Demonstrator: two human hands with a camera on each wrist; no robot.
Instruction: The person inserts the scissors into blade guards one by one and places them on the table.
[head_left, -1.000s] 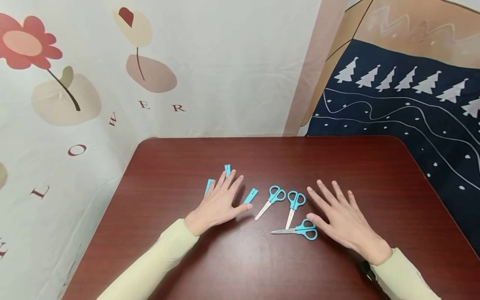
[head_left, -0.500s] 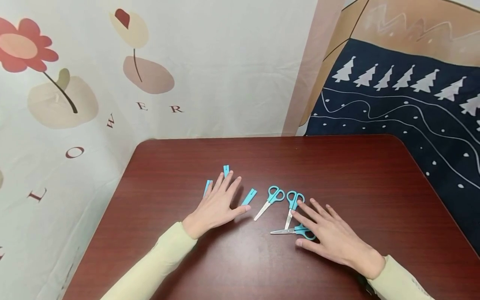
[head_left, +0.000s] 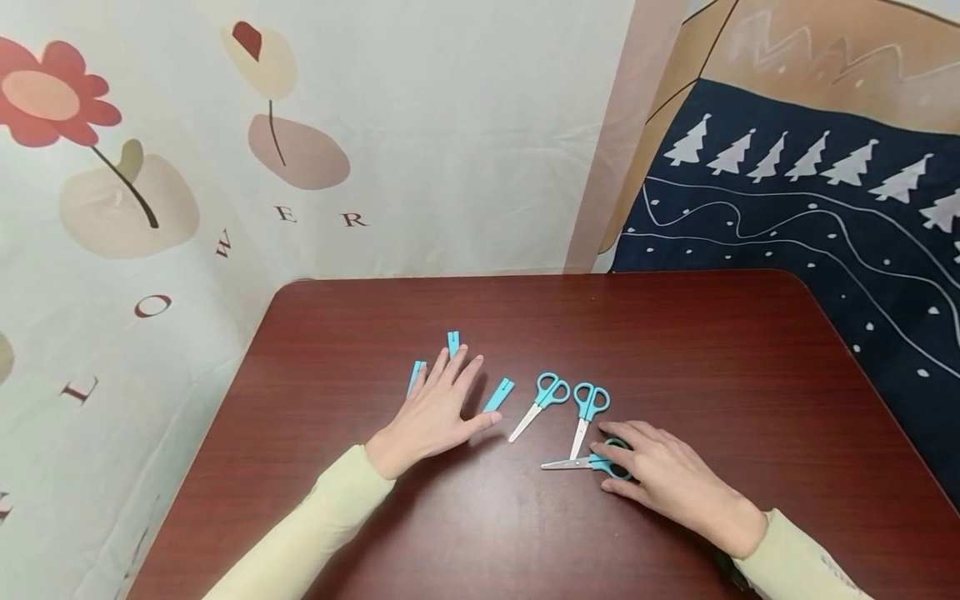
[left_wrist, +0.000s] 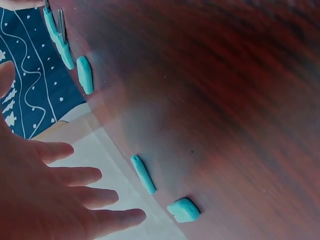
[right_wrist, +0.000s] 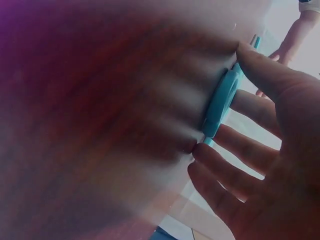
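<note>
Three small scissors with turquoise handles and bare metal blades lie on the table: the left scissors (head_left: 551, 389), the middle scissors (head_left: 591, 402) and the near scissors (head_left: 567, 464). The near pair's blade points left, by the tip of the middle pair. My right hand (head_left: 671, 475) is low over the near scissors' handle (right_wrist: 220, 100), thumb on one side and loosely bent fingers on the other. My left hand (head_left: 431, 412) is spread among three flat turquoise blade covers, at the back (head_left: 453, 342), left (head_left: 416, 375) and right (head_left: 498, 394), partly covering them.
The dark red-brown wooden table (head_left: 360, 325) has rounded back corners. A pale curtain (head_left: 465, 150) with flower prints and letters hangs behind it. To the right hangs a navy cloth (head_left: 750, 217) with white trees.
My right hand has moved left and down from beside the scissors to the near pair's handle, its spread fingers drawing closer together. The left hand has stayed almost where it was.
</note>
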